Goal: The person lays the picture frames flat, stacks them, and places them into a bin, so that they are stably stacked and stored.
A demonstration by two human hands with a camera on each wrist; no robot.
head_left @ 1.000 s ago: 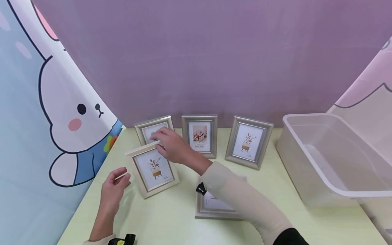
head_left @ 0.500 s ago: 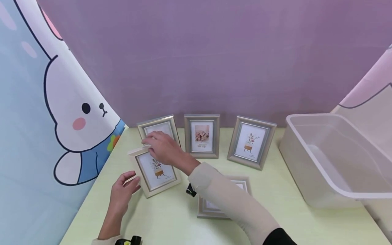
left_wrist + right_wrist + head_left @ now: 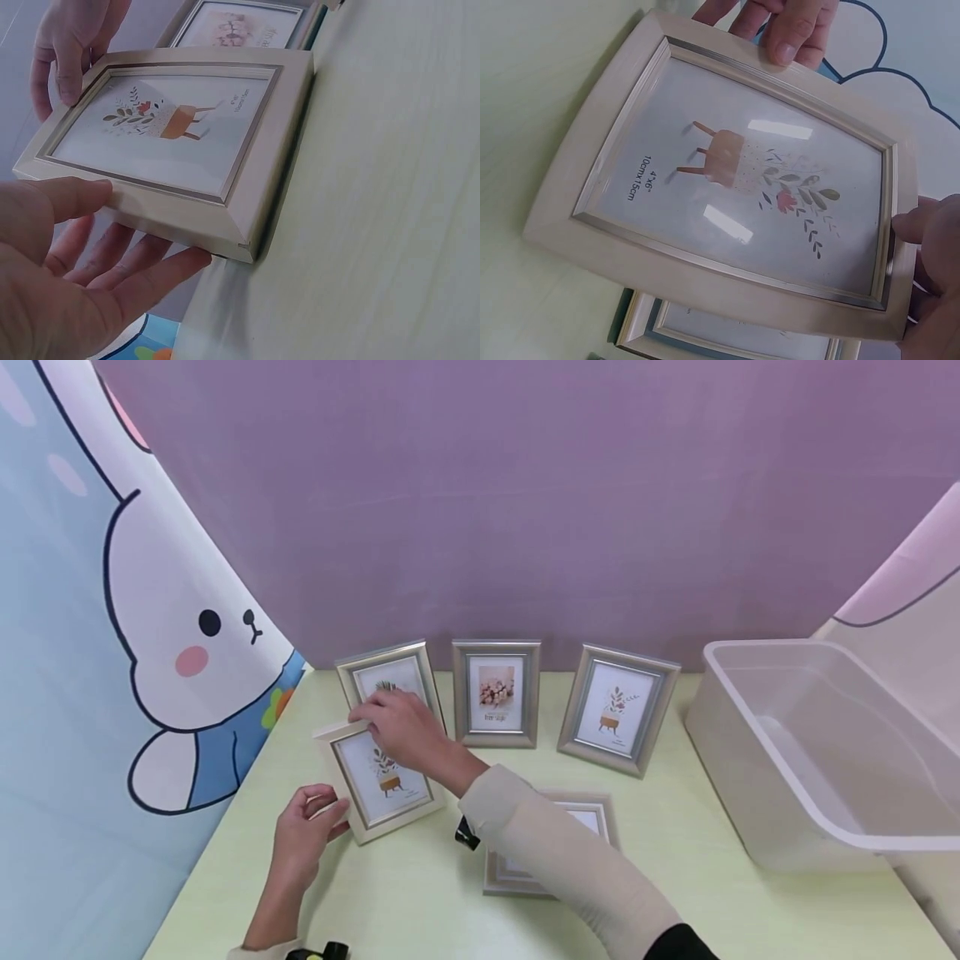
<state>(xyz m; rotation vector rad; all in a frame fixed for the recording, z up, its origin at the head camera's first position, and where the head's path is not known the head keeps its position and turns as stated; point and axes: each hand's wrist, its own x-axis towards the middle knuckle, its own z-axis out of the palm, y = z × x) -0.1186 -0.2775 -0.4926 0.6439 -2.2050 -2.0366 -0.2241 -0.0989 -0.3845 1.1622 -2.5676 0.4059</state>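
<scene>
A cream picture frame with a plant-pot print stands tilted back at the left of the table. At its top edge, my right hand grips it, thumb over the front and fingers behind. My left hand is at its left side. In the left wrist view the thumb lies on the border, with the fingers curled under the back. The right wrist view has both hands at the cream frame, one on its side and one on its top.
Behind stand three silvery frames: one partly covered, a flower-print one, and a plant-print one. Another frame lies flat under the right forearm. A pale plastic bin stands at the right. A purple backdrop rises behind the table.
My left hand has moved in to the frame's left side and now holds it. My right hand has shifted slightly left and down along the top edge. The frame stays in nearly the same place.
</scene>
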